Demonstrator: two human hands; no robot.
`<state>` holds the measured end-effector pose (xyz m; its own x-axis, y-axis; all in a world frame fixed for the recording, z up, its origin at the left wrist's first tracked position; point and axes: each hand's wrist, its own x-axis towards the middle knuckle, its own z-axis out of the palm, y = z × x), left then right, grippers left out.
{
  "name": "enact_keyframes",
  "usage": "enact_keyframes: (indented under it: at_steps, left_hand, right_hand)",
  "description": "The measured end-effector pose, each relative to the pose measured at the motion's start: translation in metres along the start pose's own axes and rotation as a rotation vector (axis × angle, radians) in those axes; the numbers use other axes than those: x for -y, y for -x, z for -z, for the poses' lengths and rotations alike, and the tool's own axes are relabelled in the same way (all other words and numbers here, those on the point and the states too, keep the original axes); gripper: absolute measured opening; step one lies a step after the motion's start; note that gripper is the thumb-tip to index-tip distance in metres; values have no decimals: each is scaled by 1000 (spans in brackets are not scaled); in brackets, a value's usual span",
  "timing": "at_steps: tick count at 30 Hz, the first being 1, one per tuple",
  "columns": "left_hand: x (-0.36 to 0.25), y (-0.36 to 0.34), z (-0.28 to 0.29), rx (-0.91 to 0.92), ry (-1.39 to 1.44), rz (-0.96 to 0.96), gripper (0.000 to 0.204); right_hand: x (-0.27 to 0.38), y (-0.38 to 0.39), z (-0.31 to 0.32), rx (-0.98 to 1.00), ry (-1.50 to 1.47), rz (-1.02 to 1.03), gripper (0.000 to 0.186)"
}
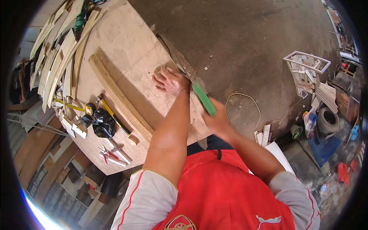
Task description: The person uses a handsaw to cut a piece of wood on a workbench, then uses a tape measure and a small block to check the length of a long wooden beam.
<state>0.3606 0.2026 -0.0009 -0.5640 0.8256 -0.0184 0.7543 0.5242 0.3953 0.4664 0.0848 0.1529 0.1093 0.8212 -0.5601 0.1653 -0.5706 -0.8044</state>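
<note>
My left hand (170, 80) rests near the right edge of the plywood tabletop (126, 23), fingers bent and spread apart. No object shows in it, though what lies under the palm is hidden. Just right of it, along the table edge, my right hand (217, 119) is closed around a long green tool (204, 99) with a groove down its length. This hand is slightly blurred. The tool's far end narrows to something thin and dark beside my left wrist; its exact kind cannot be made out. A long, curved wooden piece (119, 96) lies on the tabletop to the left.
On the table's left side are a hammer (115, 117), a tape measure (90, 108), a black plastic bag (103, 123) and red-handled pliers (110, 154). Curved wood strips (57, 69) pile up far left. A pale cord (245, 94) and white frame (306, 57) lie on the right-hand floor.
</note>
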Motion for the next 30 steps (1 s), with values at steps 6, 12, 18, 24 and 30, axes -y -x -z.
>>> enact_keyframes:
  at_steps: [6, 12, 18, 24, 30]
  left_hand:
    - [-4, 1, 5, -18, 13, -13, 34]
    - [5, -3, 0, -73, -18, -53, 33]
    - [9, 2, 1, 0, -31, -14, 33]
    - [-9, 3, 3, 16, 18, -29, 32]
    - [2, 0, 0, -44, 4, -50, 32]
  right_hand:
    - [-6, -4, 4, 99, 165, -60, 42]
    - [-4, 50, 16, -53, -93, 171, 32]
    - [-6, 12, 13, 74, 19, -18, 44]
    - [14, -20, 11, 139, 144, -149, 40]
    - [-2, 51, 11, -160, -205, 227, 16]
